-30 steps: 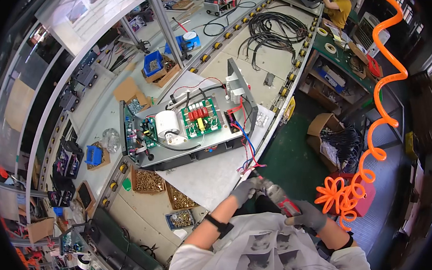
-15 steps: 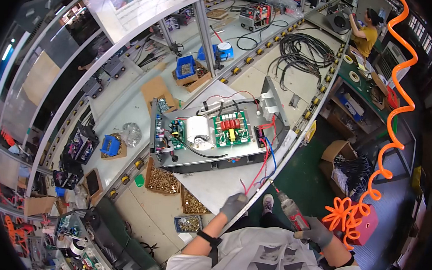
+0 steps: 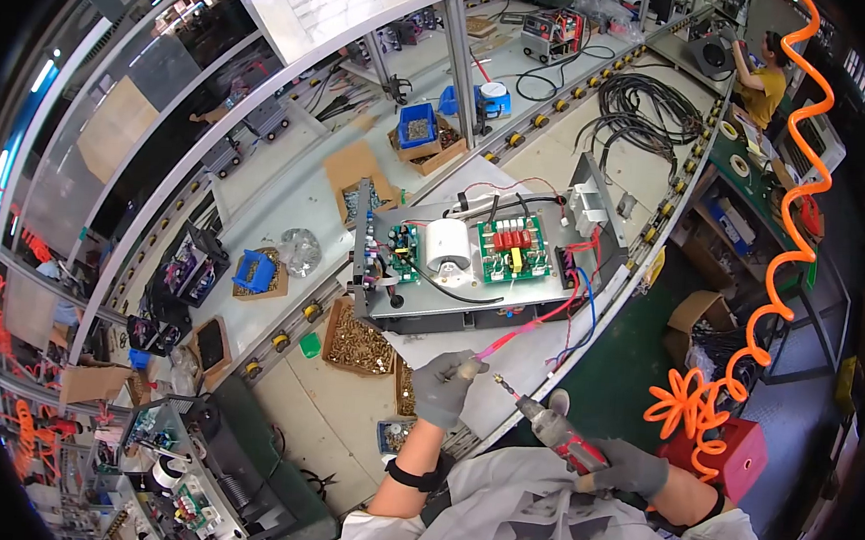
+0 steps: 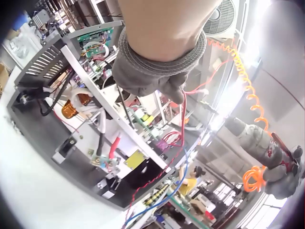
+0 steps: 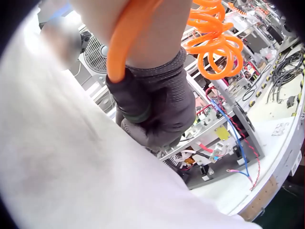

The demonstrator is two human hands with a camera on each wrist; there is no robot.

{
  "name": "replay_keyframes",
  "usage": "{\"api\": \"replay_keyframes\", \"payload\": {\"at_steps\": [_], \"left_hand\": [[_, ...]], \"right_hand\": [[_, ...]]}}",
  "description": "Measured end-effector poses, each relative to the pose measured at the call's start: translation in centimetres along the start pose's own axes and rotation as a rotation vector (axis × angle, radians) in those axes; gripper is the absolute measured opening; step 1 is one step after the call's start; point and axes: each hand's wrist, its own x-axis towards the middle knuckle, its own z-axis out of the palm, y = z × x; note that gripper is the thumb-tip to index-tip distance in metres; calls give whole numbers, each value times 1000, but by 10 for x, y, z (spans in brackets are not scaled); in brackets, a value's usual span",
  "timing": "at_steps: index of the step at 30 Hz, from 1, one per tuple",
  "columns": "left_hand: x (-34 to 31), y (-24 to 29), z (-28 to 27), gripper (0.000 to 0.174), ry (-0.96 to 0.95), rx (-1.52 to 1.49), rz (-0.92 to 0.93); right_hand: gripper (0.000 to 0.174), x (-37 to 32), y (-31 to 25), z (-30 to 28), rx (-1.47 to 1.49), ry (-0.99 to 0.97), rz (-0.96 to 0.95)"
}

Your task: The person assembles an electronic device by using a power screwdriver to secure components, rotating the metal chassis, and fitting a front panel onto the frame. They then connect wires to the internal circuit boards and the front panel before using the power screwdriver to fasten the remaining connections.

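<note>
My gloved left hand (image 3: 441,389) pinches the end of a red wire (image 3: 526,329) over the front edge of the bench. That wire runs back to the right end of an uncovered machine chassis (image 3: 433,322), which holds a green circuit board (image 3: 498,266) and a white cylinder (image 3: 446,243). A blue wire (image 3: 587,316) hangs loose beside it. In my gloved right hand (image 3: 631,469) is a grey-and-red power screwdriver (image 3: 558,434), its bit pointing up toward my left fingertips, a short gap away. The right wrist view shows the right fingers (image 5: 159,129) curled, the tool largely hidden.
A coiled orange air hose (image 3: 793,245) hangs at the right. Boxes of brass-coloured fasteners (image 3: 359,343) stand left of my left hand. Black cables (image 3: 654,110) lie coiled farther along the bench, near a person in yellow (image 3: 763,92). A red stool (image 3: 740,457) stands at the right.
My left hand first leaves the screwdriver's tip, then takes the red wire and lifts it up and away from the bench edge. The screwdriver swings away, then returns near the left fingers. The view shifts.
</note>
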Motion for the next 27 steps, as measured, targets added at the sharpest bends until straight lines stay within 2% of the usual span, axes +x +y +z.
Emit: {"api": "replay_keyframes", "payload": {"at_steps": [2, 5, 9, 11, 15, 16, 20, 21, 22, 23, 27], "left_hand": [[-2, -3, 2, 24, 38, 193, 165], [-6, 4, 2, 23, 20, 296, 253], [-7, 8, 2, 22, -1, 317, 229], [-5, 2, 1, 22, -6, 355, 339], [-4, -2, 2, 19, -5, 322, 433], [-2, -5, 0, 19, -4, 405, 522], [-1, -2, -6, 23, -18, 660, 738], [-3, -2, -8, 23, -16, 660, 736], [-5, -3, -11, 25, -24, 784, 729], [-6, -3, -13, 28, -31, 909, 721], [-5, -6, -8, 27, 53, 867, 784]], "right_hand": [[47, -1, -6, 6, -19, 14, 27], [48, -2, -12, 16, -20, 46, 55], [48, -1, -14, 20, -50, 70, 67], [48, -1, -19, 25, -33, 78, 81], [45, 4, -12, 27, -98, 85, 70], [45, 4, -15, 28, -100, 86, 73], [40, 6, -21, 31, 32, 46, 120], [37, 9, -18, 33, 77, 32, 129], [37, 13, -13, 33, 76, 29, 130], [36, 17, -7, 33, 214, -19, 145], [32, 25, -7, 35, 558, -150, 116]]}}
